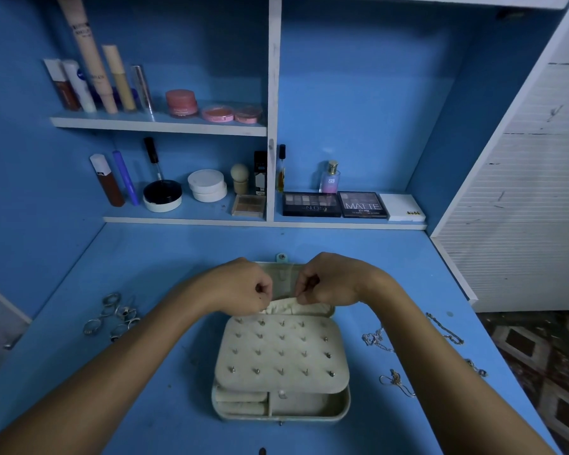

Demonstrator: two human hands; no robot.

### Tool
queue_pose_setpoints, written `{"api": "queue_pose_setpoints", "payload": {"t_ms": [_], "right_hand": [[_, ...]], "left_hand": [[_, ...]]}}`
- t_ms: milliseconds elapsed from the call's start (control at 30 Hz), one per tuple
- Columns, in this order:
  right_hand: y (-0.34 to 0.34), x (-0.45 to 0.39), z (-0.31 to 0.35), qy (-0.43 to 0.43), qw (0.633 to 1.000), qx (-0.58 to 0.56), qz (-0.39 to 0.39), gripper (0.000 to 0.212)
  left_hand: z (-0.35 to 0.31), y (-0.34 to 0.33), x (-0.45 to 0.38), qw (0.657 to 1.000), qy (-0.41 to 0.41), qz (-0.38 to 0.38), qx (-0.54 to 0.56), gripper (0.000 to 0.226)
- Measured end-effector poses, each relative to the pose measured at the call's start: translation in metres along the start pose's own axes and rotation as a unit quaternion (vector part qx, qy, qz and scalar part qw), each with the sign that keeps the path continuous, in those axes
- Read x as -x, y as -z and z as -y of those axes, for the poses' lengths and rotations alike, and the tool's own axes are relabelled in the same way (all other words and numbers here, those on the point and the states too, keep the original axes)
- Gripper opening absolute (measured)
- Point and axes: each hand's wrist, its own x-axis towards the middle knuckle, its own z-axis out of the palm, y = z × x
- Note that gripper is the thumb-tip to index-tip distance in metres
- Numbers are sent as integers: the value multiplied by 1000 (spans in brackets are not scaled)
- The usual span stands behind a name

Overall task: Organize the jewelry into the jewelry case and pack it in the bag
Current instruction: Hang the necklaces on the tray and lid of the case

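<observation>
Head view. The jewelry case (280,362) lies open at the middle of the blue surface (165,257), its studded earring panel (280,351) folded over the tray. Both hands work at the lid's fabric pocket (281,307): the left hand (240,287) and right hand (329,280) each pinch its gathered top edge, fingers curled, each grip clenched on the cloth.

Rings (112,318) lie in a loose cluster left of the case; thin chains (395,356) lie scattered to its right. Neither group is in the case yet. No bag is visible.

Assessment: the pocket is soft and elastic and is best taken at its hem. The chains appear light, limp and prone to tangling; lifting at a clasp or at one end seems advisable. The rings are small, hard and likely slippery, calling for a fingertip pinch. The case looks rigid and light.
</observation>
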Motion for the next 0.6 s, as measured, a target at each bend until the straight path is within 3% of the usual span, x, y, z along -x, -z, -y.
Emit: {"api": "queue_pose_setpoints", "payload": {"t_ms": [100, 200, 333, 433, 600], "right_hand": [[0, 1, 0, 0, 1000, -1, -2, 6], [1, 2, -1, 3, 1000, -2, -2, 5], [1, 2, -1, 4, 1000, -6, -5, 4], [1, 3, -2, 3, 1000, -9, -5, 4], [0, 1, -1, 2, 1000, -7, -5, 7]], "left_hand": [[-3, 3, -1, 1000, -4, 3, 17, 13], [-5, 3, -6, 1000, -28, 5, 1, 26], [-6, -1, -9, 999, -51, 12, -8, 17], [-8, 1, -8, 999, -31, 19, -12, 8], [-11, 4, -6, 1000, -5, 25, -16, 14]]}}
